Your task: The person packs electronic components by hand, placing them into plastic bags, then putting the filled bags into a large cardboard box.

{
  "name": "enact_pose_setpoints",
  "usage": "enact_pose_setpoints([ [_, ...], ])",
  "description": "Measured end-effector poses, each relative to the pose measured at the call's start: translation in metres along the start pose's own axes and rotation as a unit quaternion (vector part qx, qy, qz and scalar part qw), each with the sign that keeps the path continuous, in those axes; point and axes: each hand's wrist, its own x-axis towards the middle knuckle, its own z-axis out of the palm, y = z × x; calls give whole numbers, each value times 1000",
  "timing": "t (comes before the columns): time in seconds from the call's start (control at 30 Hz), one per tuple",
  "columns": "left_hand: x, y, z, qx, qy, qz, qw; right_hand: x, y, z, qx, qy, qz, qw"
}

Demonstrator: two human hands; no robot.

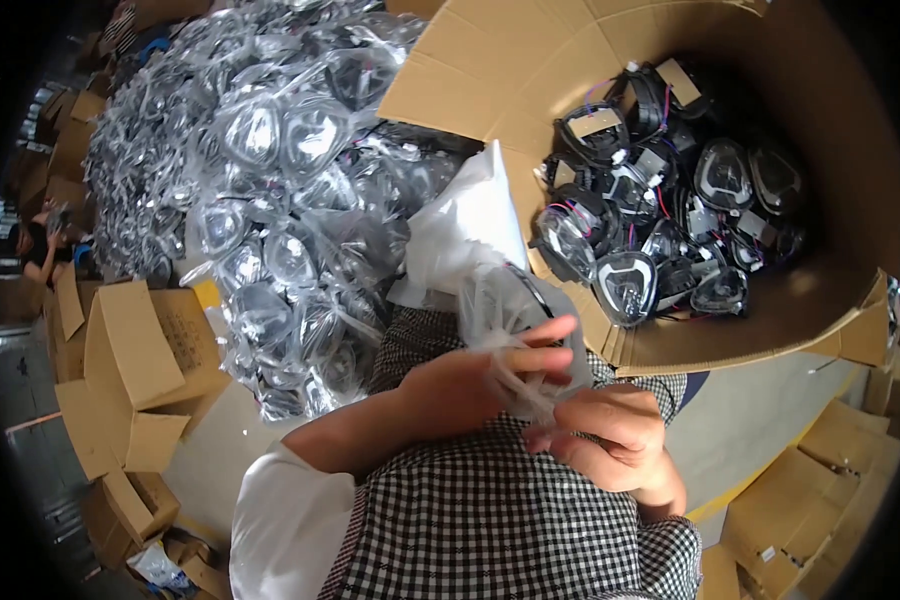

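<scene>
Over my lap I have a clear plastic bag, with a dark cord-like piece and something grey showing through it. My left hand reaches in from the left, its fingers fairly straight, with the twisted neck of the bag looped across them. The gathered end of that neck is pinched in my right hand, close to the left fingertips. What fills the bag is mostly hidden by plastic and fingers. Just beyond it, a stack of white plastic bags rests on my lap.
A large open carton at the right holds several black speaker-like parts with wires. To the left rises a big heap of bagged parts. Empty cartons stand at far left, flattened cardboard at lower right. Another person sits far left.
</scene>
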Motion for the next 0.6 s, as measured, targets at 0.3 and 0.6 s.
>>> enact_pose_setpoints([
  [0.3,-84,93,-72,689,372,205,587,-5,-5,-30,16,119,78,990],
  [0.6,-197,160,-48,647,618,305,325,36,-7,-14,243,-17,-242,939],
])
